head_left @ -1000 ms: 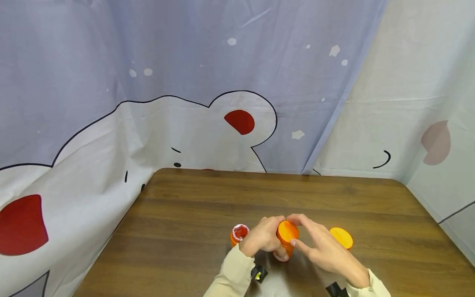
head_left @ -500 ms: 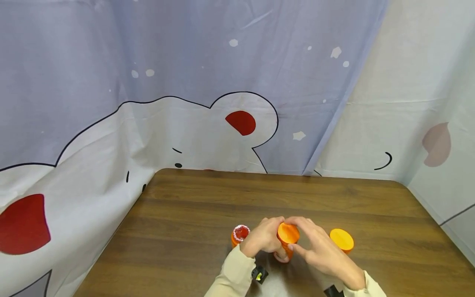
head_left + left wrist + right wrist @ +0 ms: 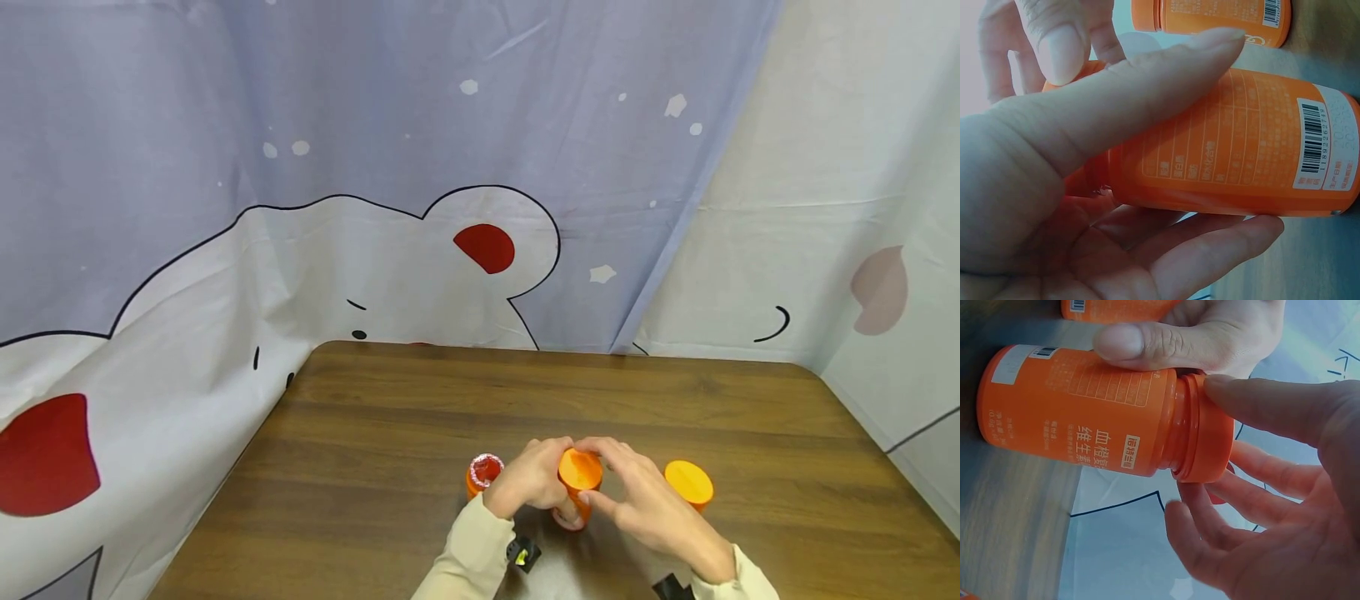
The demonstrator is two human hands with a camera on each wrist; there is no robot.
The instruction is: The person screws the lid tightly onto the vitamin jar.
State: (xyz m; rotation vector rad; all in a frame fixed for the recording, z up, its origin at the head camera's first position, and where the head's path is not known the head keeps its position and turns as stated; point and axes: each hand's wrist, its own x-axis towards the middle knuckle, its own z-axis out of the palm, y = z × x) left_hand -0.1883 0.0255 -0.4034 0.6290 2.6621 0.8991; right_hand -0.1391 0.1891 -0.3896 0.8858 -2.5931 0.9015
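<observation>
An orange bottle [image 3: 1079,412] with printed labels stands upright between my hands, its orange cap [image 3: 580,471] at the top. My left hand [image 3: 531,477] wraps round the bottle's body, with the thumb along its side in the left wrist view. My right hand [image 3: 647,504] holds the cap from the right, thumb and fingers at its rim. In the right wrist view, part of the threaded neck shows between cap and body. Left of the hands stands a second orange bottle [image 3: 474,483], uncapped, with torn silvery foil round its mouth.
A third bottle, with a yellow-orange cap [image 3: 688,482], stands right of my right hand. All are on a brown wooden table [image 3: 390,417]. A patterned curtain [image 3: 375,267] hangs behind the table and along its sides.
My right hand has turned slightly at the cap, its thumb and wrist shifting a little left. The left hand and bottle stay in nearly the same place.
</observation>
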